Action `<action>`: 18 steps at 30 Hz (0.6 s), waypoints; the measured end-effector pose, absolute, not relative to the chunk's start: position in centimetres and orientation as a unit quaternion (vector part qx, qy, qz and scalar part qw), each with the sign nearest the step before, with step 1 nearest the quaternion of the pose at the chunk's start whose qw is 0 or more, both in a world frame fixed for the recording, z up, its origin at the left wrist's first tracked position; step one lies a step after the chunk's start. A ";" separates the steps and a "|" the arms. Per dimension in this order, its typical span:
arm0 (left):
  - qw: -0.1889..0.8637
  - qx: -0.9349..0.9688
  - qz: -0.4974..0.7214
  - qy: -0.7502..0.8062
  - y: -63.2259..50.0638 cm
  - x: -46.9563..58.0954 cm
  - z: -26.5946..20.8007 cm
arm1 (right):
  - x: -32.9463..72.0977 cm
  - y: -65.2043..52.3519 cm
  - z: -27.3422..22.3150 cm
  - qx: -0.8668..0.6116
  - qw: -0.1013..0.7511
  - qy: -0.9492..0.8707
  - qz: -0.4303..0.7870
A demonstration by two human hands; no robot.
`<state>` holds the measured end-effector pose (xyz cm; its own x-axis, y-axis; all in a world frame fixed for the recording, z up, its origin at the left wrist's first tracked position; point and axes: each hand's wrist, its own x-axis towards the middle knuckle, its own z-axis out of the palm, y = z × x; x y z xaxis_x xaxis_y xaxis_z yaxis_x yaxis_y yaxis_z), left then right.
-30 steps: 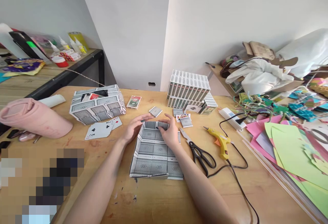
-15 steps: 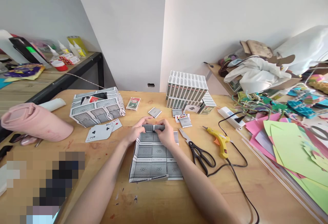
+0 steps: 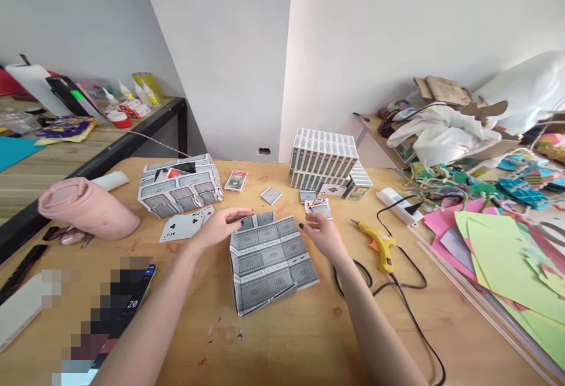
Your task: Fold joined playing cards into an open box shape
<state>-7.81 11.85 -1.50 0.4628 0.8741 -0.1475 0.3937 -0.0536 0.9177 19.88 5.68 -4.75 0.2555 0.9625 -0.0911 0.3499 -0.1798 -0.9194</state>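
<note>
In the middle of the table lies a tray-like panel of joined playing cards [image 3: 269, 253], grey patterned backs up, with raised edges at the left, back and part of the front. My left hand [image 3: 216, 230] is at its back left corner, fingers stretched out and thumb by the raised edge; whether it touches cannot be made out. My right hand [image 3: 324, 236] hovers off the panel's right side, fingers apart and nothing in them. Just beyond those fingers lie a face card and a folded card piece [image 3: 318, 206]. Black-handled scissors [image 3: 364, 271] are mostly hidden by my right forearm.
A yellow glue gun [image 3: 380, 245] with a black cord lies at the right, near a white power strip [image 3: 399, 206]. Stacked card boxes [image 3: 324, 153] and a card-covered box [image 3: 180, 189] stand behind. A pink roll [image 3: 88, 209] and a phone [image 3: 136, 298] are at left.
My hands have parted from the panel's back edge, the right one moving out to the right. The panel has turned slightly, its right side now uncovered. The view has shifted a little.
</note>
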 end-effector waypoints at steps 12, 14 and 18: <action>0.277 0.809 0.124 0.503 11.4 -3.4 -1.3 | 15.7 5.1 -3.9 -0.542 0.442 -0.551 0.455; 0.269 0.807 0.125 0.511 11.0 -3.4 -1.5 | 14.9 5.2 -3.5 -0.529 0.445 -0.562 0.455; 0.263 0.801 0.135 0.521 10.4 -3.1 -1.6 | 14.6 5.7 -3.7 -0.477 0.433 -0.570 0.510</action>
